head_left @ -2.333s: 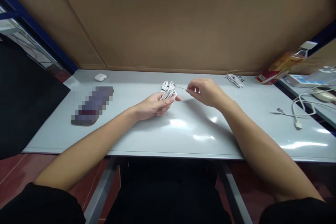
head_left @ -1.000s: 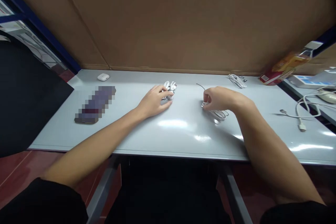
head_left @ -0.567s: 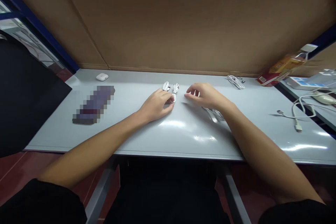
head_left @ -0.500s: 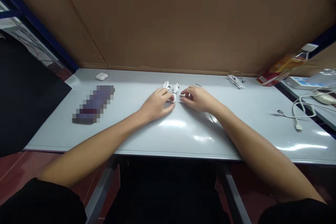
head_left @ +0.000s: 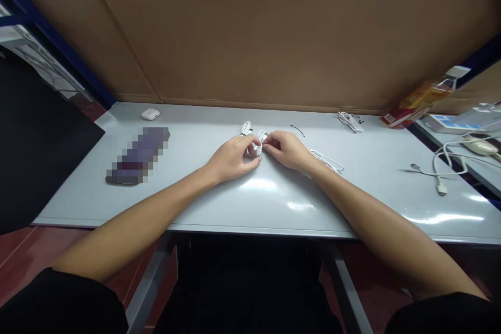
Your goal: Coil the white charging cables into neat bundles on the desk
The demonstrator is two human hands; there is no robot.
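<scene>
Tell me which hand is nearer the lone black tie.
Right. The right hand is just on the near side of the black tie; the left hand is farther off, to its left.

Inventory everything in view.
Table: 1, grey, centre
Panel: 1, brown, rear
Floor: 1, red, below
Case: 1, white, rear left
Pixelated item: 1, purplish, left
Tied coil: 1, white, centre
Second coil: 1, white, between hands
Twist tie: 1, black, rear centre
Loose coil: 1, white, by right forearm
Rear coil: 1, white, right
Cable: 1, white, right
Bottle: 1, orange, rear right
Box: 1, white-blue, far right
Mouse-like object: 1, cream, far right
Frame bars: several, blue, edges
Chair-like shape: 1, black, left
Sleeves: 2, black, bottom
Left hand: 1, bare, centre
Right hand: 1, bare, touching second coil
</scene>
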